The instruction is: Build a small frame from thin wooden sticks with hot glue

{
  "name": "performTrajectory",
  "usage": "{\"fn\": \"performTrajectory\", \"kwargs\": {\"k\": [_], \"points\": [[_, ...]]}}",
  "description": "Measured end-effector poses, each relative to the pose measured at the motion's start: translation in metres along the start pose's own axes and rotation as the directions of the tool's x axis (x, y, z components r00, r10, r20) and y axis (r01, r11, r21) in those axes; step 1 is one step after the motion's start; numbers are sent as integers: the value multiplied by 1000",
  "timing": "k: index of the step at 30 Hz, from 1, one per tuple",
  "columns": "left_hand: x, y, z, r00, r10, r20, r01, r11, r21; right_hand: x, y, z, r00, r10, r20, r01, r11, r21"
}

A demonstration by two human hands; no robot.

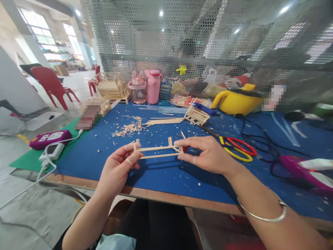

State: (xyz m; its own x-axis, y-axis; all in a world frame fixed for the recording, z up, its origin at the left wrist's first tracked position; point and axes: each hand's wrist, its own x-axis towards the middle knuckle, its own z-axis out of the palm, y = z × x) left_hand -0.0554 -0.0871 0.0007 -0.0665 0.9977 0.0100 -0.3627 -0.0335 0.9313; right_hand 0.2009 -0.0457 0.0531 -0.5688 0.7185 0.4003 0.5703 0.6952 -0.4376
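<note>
Between my two hands a small frame of thin wooden sticks (158, 148) is held just above the blue table. Two long sticks run side by side, with short pieces standing at the ends. My left hand (121, 163) pinches its left end between thumb and fingers. At the right end, the thumb and forefinger of my right hand (205, 152) close on the frame; a metal bangle circles that wrist. Beyond the frame lie loose wooden sticks (165, 121) and a heap of short stick offcuts (130, 127). A small stick-built piece (197, 115) rests behind my right hand.
Scissors (239, 149) with red and yellow handles lie right of my right hand, near black cables. A yellow pot (238, 102), pink bottle (154, 86), and larger stick model (111, 86) stand at the back before a perforated metal screen (145, 38). A purple power strip (50, 139) lies left.
</note>
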Motion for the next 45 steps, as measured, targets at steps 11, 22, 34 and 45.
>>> {"fn": "performTrajectory", "kwargs": {"k": [11, 22, 34, 45], "points": [[0, 0, 1, 1000, -10, -24, 10, 1000, 12, 9, -5, 12, 931, 364, 31, -281, 659, 698], [0, 1, 1, 1000, -5, -24, 6, 999, 33, 9, -2, 13, 937, 345, 50, -270, 627, 731], [0, 1, 3, 999, -1, -38, 2, 999, 40, 10, 0, 14, 936, 337, 96, -288, 583, 759], [1, -1, 1, 999, -7, -31, 8, 1000, 26, 10, 1, 16, 941, 325, 97, -285, 604, 744]]}}
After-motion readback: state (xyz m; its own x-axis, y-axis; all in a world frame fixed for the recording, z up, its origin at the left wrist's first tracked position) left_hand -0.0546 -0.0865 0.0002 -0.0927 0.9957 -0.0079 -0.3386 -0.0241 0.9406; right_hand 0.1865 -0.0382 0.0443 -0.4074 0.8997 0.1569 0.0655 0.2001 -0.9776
